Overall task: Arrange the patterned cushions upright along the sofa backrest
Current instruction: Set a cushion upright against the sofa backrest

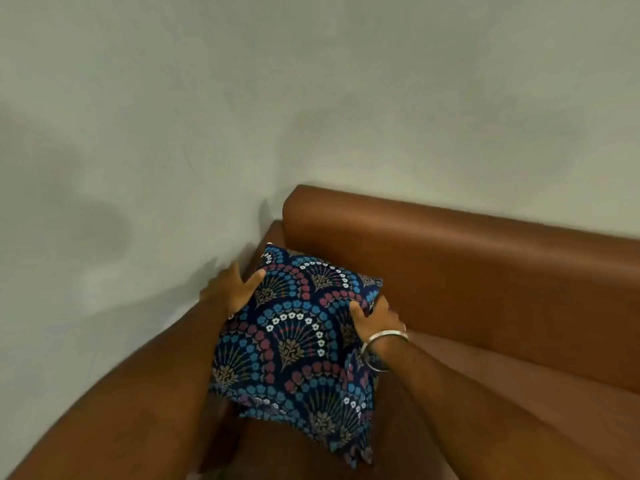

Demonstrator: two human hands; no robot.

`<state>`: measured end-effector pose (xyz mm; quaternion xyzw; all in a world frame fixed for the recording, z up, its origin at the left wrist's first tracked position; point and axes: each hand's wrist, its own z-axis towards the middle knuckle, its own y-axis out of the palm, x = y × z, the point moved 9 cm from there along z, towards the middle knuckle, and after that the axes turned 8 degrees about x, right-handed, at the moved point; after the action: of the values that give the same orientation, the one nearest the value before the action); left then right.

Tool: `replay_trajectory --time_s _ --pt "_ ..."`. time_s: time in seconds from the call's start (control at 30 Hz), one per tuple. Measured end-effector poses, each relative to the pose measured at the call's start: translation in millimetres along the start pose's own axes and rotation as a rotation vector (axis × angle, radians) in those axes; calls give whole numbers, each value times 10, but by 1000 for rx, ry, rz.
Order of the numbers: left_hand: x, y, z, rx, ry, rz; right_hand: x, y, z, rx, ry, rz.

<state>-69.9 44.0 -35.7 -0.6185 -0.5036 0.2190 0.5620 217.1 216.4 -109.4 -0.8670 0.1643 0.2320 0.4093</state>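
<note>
Up top, a plain pale wall [242, 98], grey-green, filling most of the view, with soft shadows smeared across its left side. Below that, a brown leather-look sofa [519, 393], seen from above at its left end. Backrest [467, 265] running along the wall from the corner out to the right edge of the picture, broad and smooth, rounded at the top. Seat down at the lower right, same brown, partly hidden by the arms.

Now, right in the corner where backrest meets sofa arm: one patterned cushion [294, 344]. Dark navy cover, fan-shaped scallops made of blue, pink and white flowers, with gold sprigs in the middle of each fan. Tilted, not upright; top edge leaning towards the backrest, lower corner hanging down towards the seat. Whether it touches the backrest, hard to say from this angle. Apparently held up off the seat, gripped from both sides.

Two bare forearms reaching in from the bottom of the frame. Left hand [230, 289] on the cushion's left edge, thumb laid across the patterned face, fingers wrapped round behind and out of sight. Right hand [375, 322] clamped on the right edge, thumb pressing into the fabric on the front, fingers curled behind. Finally, the smallest thing, a silver bangle [382, 346] sitting on the right wrist, just below the hand.
</note>
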Motion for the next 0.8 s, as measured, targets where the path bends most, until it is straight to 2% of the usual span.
replay_trajectory --time_s 0.07,0.13,0.23,0.33,0.43,0.53,0.6,0.8 --pt "-76 170 46 -108 -105 -211 170 291 161 -43 235 202" --pt "-67 265 53 -153 -130 -316 239 536 250 -125 378 362" --pt "44 245 -39 -119 -132 -365 269 752 233 -240 431 475" --pt "455 36 -269 -42 -70 -444 382 573 63 -325 431 625" --pt "1180 -40 -627 -30 -40 -663 696 -140 -31 -262 307 858" --pt "2100 361 -1033 -70 -67 -677 1378 -1162 13 -147 265 995" --pt "2762 981 -1337 -193 -75 -668 1982 -1852 96 -28 268 1033" --pt "4731 3515 -2572 -579 46 -742 4341 -3667 685 306 318 1060"
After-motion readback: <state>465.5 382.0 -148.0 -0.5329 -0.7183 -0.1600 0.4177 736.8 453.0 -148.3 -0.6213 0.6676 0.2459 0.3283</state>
